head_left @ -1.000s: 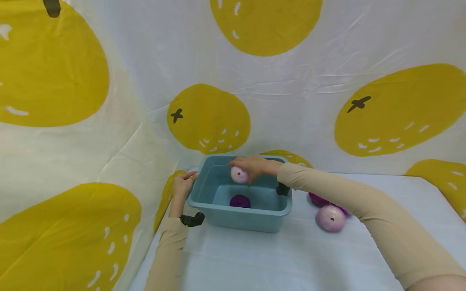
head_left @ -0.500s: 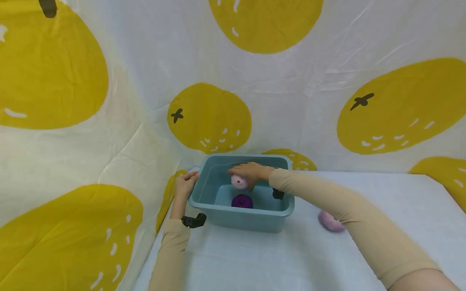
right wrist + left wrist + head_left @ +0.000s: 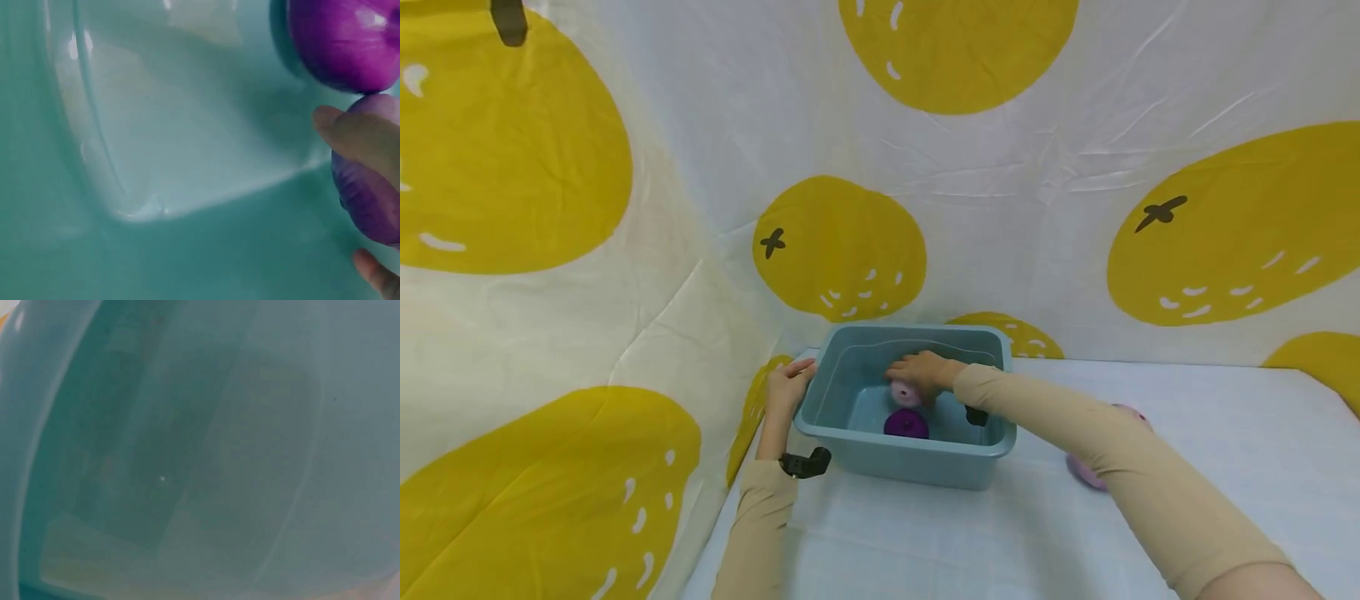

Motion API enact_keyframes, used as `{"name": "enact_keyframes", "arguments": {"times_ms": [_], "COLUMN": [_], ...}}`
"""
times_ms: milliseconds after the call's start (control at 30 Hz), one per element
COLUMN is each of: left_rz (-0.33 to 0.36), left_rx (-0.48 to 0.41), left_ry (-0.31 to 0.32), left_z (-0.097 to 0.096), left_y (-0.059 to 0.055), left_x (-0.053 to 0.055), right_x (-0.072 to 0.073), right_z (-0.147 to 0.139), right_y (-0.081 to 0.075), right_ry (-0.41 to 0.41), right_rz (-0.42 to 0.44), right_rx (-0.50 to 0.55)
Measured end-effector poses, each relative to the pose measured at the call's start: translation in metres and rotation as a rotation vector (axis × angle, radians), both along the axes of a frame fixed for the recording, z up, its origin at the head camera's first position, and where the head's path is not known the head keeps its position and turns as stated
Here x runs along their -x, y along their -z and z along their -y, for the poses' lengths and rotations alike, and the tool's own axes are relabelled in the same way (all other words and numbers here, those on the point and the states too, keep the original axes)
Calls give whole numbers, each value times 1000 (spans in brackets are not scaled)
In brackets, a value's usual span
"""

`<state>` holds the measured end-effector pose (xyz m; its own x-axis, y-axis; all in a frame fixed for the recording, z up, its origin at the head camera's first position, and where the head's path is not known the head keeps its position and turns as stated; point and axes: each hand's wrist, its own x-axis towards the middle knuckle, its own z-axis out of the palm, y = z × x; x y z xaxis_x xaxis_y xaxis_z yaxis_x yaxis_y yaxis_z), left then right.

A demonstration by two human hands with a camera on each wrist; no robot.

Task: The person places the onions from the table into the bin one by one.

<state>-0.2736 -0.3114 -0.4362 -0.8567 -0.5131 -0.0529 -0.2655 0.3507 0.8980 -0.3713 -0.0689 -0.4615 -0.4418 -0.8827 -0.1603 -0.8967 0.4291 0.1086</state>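
Note:
A blue-green plastic tub (image 3: 917,463) stands on the white-covered table. My left hand (image 3: 787,390) grips its left rim; in the left wrist view the tub wall (image 3: 250,456) fills nearly everything. Low inside the tub, my right hand (image 3: 925,372) holds a pale purple onion (image 3: 905,395) from above. A dark purple onion (image 3: 906,424) lies on the tub floor just in front of it. The right wrist view has thumb and a fingertip around the held onion (image 3: 365,194), right beside the dark one (image 3: 344,47).
Right of the tub, more onions lie on the table, partly hidden behind my right sleeve: one pale onion (image 3: 1086,473) in front, another (image 3: 1131,411) behind. A white cloth wall (image 3: 985,250) with yellow fruit print rises behind the tub and along the left.
My right hand has lowered the pale onion from rim height to near the tub floor, beside the dark onion. The left hand stays at the rim. My right sleeve now covers more of the onions outside.

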Motion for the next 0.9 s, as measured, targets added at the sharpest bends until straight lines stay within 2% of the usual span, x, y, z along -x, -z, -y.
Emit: {"name": "enact_keyframes", "arguments": {"times_ms": [167,400,600,800,900], "left_rz": [-11,-4,-5,-7,-1], "left_rx": [-5,12,17,15,11], "left_ry": [11,11,8,1,-1], "left_z": [-2,-1,-2,-4,-3], "left_y": [-2,-6,-5,-3,-3], "left_x": [-1,-8,-6,-3,-3], "right_x": [1,-1,-5,-5,-1], "right_z": [-2,-1,-1,-1,0], "right_y": [9,16,14,15,16], "right_ry": [43,19,2,-12,-13], "right_rz": [-39,-86,-135,-142,-154], "right_rx": [-54,-112,-226,-250,-264]}}
